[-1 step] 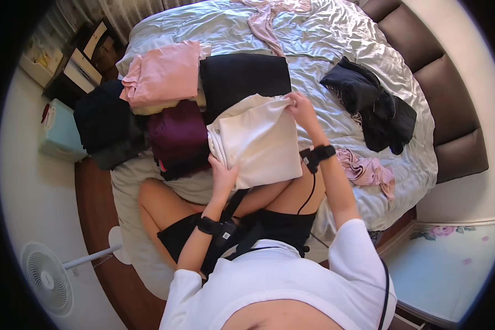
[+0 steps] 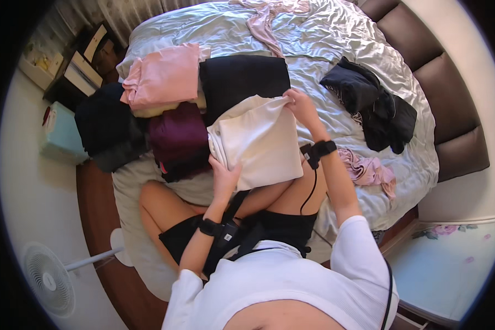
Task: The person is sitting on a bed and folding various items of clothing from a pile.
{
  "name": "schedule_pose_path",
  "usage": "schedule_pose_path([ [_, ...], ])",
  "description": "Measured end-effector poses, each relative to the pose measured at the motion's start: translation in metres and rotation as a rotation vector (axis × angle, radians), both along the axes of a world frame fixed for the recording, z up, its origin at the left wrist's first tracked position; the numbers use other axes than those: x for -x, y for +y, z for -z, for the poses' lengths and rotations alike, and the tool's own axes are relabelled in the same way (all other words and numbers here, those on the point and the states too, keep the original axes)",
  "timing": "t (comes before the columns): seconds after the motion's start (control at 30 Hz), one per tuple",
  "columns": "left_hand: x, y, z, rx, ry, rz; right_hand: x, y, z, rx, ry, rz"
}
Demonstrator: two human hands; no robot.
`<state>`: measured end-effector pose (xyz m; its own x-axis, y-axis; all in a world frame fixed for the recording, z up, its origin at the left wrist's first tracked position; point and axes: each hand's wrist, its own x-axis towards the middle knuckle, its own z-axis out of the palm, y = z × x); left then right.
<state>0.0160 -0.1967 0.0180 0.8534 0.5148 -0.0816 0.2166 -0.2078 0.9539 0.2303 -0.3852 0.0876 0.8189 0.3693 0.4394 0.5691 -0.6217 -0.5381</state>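
A folded cream-white garment lies partly over my legs and at the near side of the clothes piles, a loose fold running across its top. My left hand grips its lower left edge, thumb on top and other fingers partly hidden. At the far right corner, my right hand pinches the cloth. Just beyond it sits a black folded garment. A dark purple folded garment rests on a stack to the left, next to the cream one.
Pink folded clothing tops a pile at the far left, beside a black stack. Black clothes lie loosely on the bed to the right, with crumpled pink cloth nearer. A white fan stands at lower left.
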Motion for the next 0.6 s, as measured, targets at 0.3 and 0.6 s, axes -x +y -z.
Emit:
schedule_pose_path([
  [0.3, -0.004, -0.017, -0.001, -0.336, -0.218, -0.119, 0.008, 0.051, 0.0, 0.131, 0.007, -0.046],
  [0.6, -0.082, 0.021, -0.031, -0.735, -0.126, 0.572, 0.104, 0.044, 0.054, 0.369, -0.122, 0.091],
])
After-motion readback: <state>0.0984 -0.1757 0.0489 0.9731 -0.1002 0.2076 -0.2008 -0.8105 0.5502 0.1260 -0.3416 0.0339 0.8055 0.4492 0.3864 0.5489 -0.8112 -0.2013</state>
